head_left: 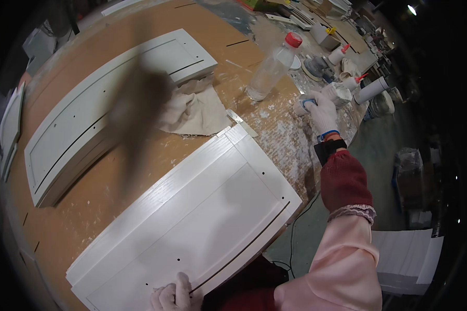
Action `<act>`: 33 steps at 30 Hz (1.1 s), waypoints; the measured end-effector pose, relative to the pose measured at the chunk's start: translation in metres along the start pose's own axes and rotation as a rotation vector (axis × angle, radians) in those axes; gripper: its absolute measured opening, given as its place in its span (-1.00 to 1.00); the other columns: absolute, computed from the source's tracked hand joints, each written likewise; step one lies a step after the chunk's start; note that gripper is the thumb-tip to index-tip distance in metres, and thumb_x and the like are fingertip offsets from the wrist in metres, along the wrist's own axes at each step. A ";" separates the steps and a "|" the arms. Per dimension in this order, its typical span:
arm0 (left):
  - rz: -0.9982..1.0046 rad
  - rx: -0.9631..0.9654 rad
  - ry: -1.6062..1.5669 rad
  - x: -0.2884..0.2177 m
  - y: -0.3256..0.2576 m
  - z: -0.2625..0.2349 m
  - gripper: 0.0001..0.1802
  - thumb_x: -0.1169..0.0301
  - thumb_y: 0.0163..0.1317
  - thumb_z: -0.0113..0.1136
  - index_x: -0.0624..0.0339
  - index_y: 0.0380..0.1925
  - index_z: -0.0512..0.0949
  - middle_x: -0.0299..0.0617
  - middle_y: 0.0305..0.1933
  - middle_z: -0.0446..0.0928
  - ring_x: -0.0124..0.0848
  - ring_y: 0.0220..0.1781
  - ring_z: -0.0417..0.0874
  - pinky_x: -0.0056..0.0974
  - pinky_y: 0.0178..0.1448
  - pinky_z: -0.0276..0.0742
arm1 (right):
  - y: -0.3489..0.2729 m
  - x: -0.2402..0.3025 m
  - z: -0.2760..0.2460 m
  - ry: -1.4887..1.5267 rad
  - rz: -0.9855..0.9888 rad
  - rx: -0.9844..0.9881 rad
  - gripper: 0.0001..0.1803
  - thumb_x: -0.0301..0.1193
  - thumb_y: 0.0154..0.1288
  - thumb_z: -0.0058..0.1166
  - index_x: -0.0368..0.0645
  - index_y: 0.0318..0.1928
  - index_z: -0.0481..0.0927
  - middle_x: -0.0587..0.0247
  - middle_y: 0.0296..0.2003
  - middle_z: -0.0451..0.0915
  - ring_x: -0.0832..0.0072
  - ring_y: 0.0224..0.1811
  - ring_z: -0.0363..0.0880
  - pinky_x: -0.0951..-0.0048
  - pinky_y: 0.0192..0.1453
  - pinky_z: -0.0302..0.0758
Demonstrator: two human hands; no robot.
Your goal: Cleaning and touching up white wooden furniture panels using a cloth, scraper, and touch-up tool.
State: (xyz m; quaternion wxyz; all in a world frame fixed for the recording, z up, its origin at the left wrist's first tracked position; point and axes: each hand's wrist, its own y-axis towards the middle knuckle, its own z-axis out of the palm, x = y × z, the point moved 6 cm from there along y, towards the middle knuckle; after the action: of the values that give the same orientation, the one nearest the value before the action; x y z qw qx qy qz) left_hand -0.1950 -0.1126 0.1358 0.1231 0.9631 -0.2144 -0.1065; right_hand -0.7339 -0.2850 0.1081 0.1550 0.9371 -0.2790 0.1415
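A white curved panel (pixel 192 207) with a slot and small dark holes lies across the near table. My left hand (pixel 174 296), in a white glove, grips its near edge with curled fingers; part of the hand is cut off by the frame. My right hand (pixel 323 113), also gloved, reaches out to the far right, its fingers closed round a small pale tub (pixel 302 105) with blue on it. Beside that hand stands a white plaster-crusted container (pixel 337 94). A clear plastic bottle with a red cap (pixel 271 72) is a little to the left.
A second white curved panel (pixel 70 119) lies at the far left, a beige cloth (pixel 197 108) by its end. Squeeze bottles (pixel 339 54) and a sander (pixel 316 67) crowd the right table edge. A dark blurred shape (pixel 140 98) covers part of the view.
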 end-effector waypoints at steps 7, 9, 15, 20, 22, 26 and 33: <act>-0.014 0.071 -0.016 0.001 -0.001 0.001 -0.37 0.29 -0.08 0.44 -0.17 0.12 0.60 -0.24 -0.21 0.45 -0.20 -0.25 0.53 -0.13 -0.22 0.53 | 0.003 -0.005 -0.008 0.120 0.039 -0.127 -0.74 -0.41 0.09 0.16 -0.16 -0.16 0.65 0.08 -0.30 0.66 0.24 -0.18 0.64 0.34 -0.05 0.49; -0.014 0.088 0.016 0.002 -0.005 -0.002 -0.33 0.26 -0.10 0.47 -0.18 0.14 0.59 -0.23 -0.20 0.46 -0.19 -0.24 0.53 -0.14 -0.20 0.52 | 0.006 -0.009 -0.020 0.264 0.017 -0.171 -0.76 -0.40 0.08 0.22 -0.18 -0.20 0.66 0.18 -0.34 0.65 0.39 -0.27 0.63 0.39 -0.10 0.50; -0.062 0.147 -0.038 0.004 -0.009 0.004 -0.35 0.18 -0.13 0.50 -0.11 0.08 0.60 -0.21 -0.22 0.49 -0.17 -0.26 0.54 -0.14 -0.17 0.52 | -0.009 -0.034 -0.027 0.769 0.208 -0.081 -0.85 -0.42 0.18 0.22 -0.19 -0.24 0.64 0.40 -0.43 0.56 0.67 -0.49 0.46 0.58 -0.44 0.36; 0.002 0.017 -0.166 -0.001 -0.011 0.001 0.01 0.25 -0.28 0.59 0.03 0.32 0.39 -0.28 -0.35 0.52 -0.26 -0.33 0.45 -0.18 -0.21 0.40 | -0.028 -0.056 -0.035 0.963 0.263 0.035 -0.83 -0.42 0.27 0.16 -0.20 -0.16 0.62 0.48 -0.44 0.54 0.76 -0.58 0.35 0.65 -0.52 0.24; -0.003 0.019 -0.134 0.000 -0.010 0.005 0.02 0.25 -0.31 0.60 0.02 0.31 0.40 -0.27 -0.36 0.52 -0.25 -0.32 0.45 -0.17 -0.20 0.40 | -0.034 -0.071 -0.031 1.056 0.285 0.078 -0.87 -0.41 0.27 0.17 -0.18 -0.21 0.62 0.48 -0.45 0.52 0.79 -0.56 0.33 0.68 -0.49 0.25; -0.013 0.040 -0.109 -0.003 -0.005 0.003 -0.20 0.11 -0.18 0.55 0.12 0.14 0.55 -0.27 -0.31 0.48 -0.26 -0.34 0.44 -0.19 -0.21 0.39 | -0.061 -0.092 -0.047 1.054 0.224 0.120 -0.80 -0.40 0.25 0.18 -0.22 -0.15 0.63 0.45 -0.39 0.55 0.73 -0.47 0.43 0.65 -0.40 0.35; -0.068 0.043 -0.081 -0.003 -0.008 0.003 0.05 0.25 -0.55 0.61 0.12 0.19 0.50 -0.15 -0.30 0.46 -0.16 -0.25 0.43 -0.12 -0.15 0.38 | -0.099 -0.103 -0.054 0.350 0.066 -0.092 -0.57 -0.33 0.16 0.21 -0.21 0.04 0.58 0.12 -0.18 0.66 0.37 -0.13 0.63 0.39 0.02 0.50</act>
State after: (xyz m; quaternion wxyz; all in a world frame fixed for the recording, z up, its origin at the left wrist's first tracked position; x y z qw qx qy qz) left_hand -0.1951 -0.1052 0.1310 0.0897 0.9672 -0.1886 -0.1447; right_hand -0.7703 -0.1373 0.1003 0.2394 0.8804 -0.2845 0.2943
